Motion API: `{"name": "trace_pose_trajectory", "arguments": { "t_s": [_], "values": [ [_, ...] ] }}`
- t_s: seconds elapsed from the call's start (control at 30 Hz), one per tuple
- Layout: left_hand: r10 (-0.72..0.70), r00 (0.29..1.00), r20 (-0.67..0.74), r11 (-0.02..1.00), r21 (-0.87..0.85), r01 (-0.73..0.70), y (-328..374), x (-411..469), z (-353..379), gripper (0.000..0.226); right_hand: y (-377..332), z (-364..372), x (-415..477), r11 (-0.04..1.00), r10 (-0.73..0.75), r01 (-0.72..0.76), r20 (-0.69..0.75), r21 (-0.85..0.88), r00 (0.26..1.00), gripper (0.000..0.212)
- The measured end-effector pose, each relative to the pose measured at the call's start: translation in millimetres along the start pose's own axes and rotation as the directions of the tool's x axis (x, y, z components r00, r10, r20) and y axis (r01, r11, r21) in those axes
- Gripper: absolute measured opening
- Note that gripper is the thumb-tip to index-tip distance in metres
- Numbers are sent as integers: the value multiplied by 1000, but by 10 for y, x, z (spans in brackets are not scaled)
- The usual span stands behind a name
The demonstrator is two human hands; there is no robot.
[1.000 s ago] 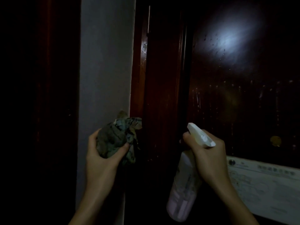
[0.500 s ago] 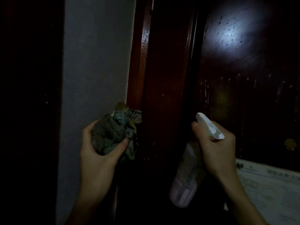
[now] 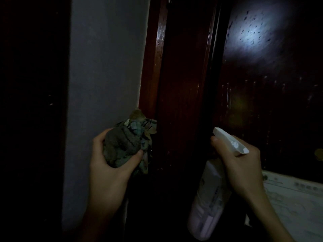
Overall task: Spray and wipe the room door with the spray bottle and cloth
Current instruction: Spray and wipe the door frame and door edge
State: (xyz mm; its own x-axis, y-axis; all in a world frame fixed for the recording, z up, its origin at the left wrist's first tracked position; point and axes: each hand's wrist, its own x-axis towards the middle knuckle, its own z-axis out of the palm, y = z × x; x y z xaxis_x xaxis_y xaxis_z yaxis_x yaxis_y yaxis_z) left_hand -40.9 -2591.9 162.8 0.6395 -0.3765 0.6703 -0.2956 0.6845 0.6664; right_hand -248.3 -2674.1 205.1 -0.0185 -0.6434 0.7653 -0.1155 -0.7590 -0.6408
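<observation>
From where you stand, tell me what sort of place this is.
Probably a dim indoor doorway: a dark glossy wooden door, its frame beside a grey wall, and a printed notice on the door.

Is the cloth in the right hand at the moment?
No, the left hand grips the bunched cloth by the door frame, while the right hand holds the spray bottle.

We are indoors at a room doorway, the sort found in a home or a lodging; we cannot tell which. We see 1 dark, glossy wooden door (image 3: 262,105) in a matching moulded frame (image 3: 181,75), with a plain grey painted wall (image 3: 104,67) beside it. 1 printed sheet (image 3: 293,203) sits low against the door. The light is dim.
</observation>
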Motion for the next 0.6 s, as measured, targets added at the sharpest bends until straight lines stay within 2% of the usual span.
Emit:
{"name": "trace_pose_trajectory", "arguments": {
  "t_s": [0.1, 0.17, 0.27, 0.33, 0.43, 0.53, 0.6],
  "values": [
    [-2, 1000, 11, 1000, 11, 2, -28, -6, -3, 60, 4, 24, -59, 1000, 27, -26, -6, 12, 1000, 13],
    [0, 1000, 11, 1000, 27, 0, -53, -11, -4, 60, 48, 25, -76, 999, 39, -39, -5, 33, 999, 13],
    [3, 1000, 17, 999, 44, -4, -92, -13, 6, 64, 104, 18, -76, 999, 40, -40, -9, 20, 999, 25],
    [17, 1000, 20, 998, 57, -18, -97, -27, 13, 65, 123, 9, -86, 998, 57, -57, 23, 17, 998, 16],
    [47, 999, 22, 996, 74, -48, -105, -72, 22, 65, 168, 35, -166, 997, 73, -76, 75, 34, 994, 21],
    [72, 997, 8, 993, 90, -72, -163, -130, 8, 67, 266, 74, -288, 993, 112, -114, 73, 36, 991, 14],
    [66, 998, -11, 993, 99, -65, -198, -191, -21, 68, 367, 103, -370, 994, 108, -109, 79, 7, 991, 28]
  ]
}}
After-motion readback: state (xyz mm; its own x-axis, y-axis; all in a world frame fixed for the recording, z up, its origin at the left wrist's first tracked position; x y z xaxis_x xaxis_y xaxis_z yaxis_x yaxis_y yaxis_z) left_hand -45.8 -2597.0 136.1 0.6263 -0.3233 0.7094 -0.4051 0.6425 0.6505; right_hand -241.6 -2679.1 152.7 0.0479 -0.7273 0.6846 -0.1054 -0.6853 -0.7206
